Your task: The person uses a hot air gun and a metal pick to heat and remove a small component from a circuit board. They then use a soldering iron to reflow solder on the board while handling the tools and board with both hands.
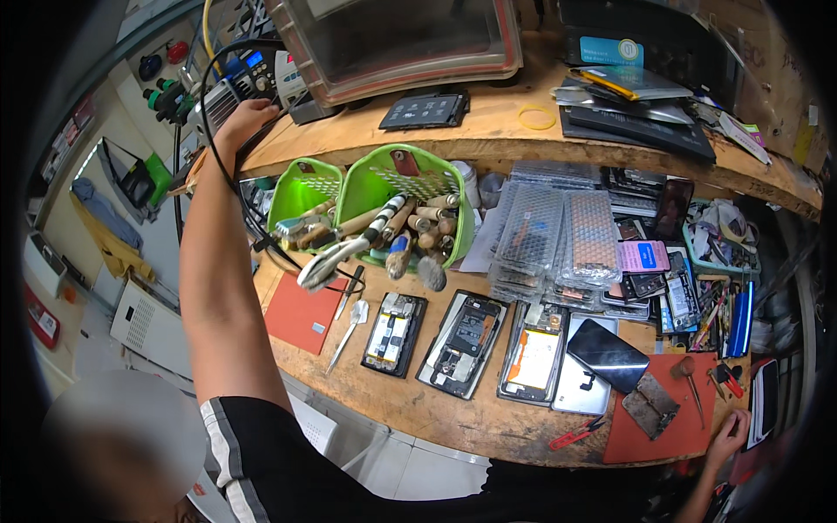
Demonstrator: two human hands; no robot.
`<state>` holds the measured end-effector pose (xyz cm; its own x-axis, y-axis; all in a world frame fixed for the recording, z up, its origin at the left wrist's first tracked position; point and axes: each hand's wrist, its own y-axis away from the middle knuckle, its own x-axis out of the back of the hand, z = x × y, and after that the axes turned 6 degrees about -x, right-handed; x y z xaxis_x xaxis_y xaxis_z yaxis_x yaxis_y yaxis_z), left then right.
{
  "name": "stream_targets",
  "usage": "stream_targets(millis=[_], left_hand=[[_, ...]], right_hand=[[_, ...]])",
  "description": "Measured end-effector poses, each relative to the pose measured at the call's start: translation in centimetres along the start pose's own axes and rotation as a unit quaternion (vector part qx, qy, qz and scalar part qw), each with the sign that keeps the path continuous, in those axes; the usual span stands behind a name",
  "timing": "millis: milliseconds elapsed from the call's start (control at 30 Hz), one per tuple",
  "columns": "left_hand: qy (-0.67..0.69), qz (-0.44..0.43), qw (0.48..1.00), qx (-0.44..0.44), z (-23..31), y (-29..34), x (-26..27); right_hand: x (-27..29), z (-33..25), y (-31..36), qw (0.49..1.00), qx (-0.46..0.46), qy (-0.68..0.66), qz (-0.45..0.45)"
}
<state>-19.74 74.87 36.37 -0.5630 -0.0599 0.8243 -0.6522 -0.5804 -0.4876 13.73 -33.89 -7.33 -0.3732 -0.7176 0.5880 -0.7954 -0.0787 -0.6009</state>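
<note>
My left hand [248, 122] reaches up to the raised shelf, its fingers bent against a box-shaped bench device [253, 77] with knobs and a lit display. What its fingertips press or grip is hidden. At the bench's right end, my right hand [728, 438] has curled fingers beside a dark phone with a pale edge [765, 403]; what they hold, if anything, I cannot make out. Three opened phones, a left one [394, 335], a middle one [463, 343] and a right one [531, 353], lie in a row on the wooden bench. A black phone [608, 355] overlaps a silver back panel [582, 392].
Green baskets [466, 196] hold several wooden-handled brushes. Clear plastic trays [529, 228] are stacked behind the phones. A red mat [628, 444] carries a metal plate [650, 406] and a brush [684, 368]; red-handled pliers [575, 433] lie beside it. Another person [131, 444] is at lower left.
</note>
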Motion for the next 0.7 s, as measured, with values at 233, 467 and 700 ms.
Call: stream_targets(millis=[233,467,700], left_hand=[[-0.118,-0.037,0.991,-0.060,2.0,-0.2,1.0],[-0.159,0.041,0.983,-0.083,3.3,1.3,1.0],[0.045,0.000,0.998,-0.037,1.6,1.3,1.0]], right_hand=[[-0.6,1.3,0.5,0.997,-0.067,-0.013,0.018],[-0.8,1.4,1.2,0.994,-0.091,-0.001,0.054],[-1.1,1.9,0.9,0.997,-0.056,-0.016,0.048]])
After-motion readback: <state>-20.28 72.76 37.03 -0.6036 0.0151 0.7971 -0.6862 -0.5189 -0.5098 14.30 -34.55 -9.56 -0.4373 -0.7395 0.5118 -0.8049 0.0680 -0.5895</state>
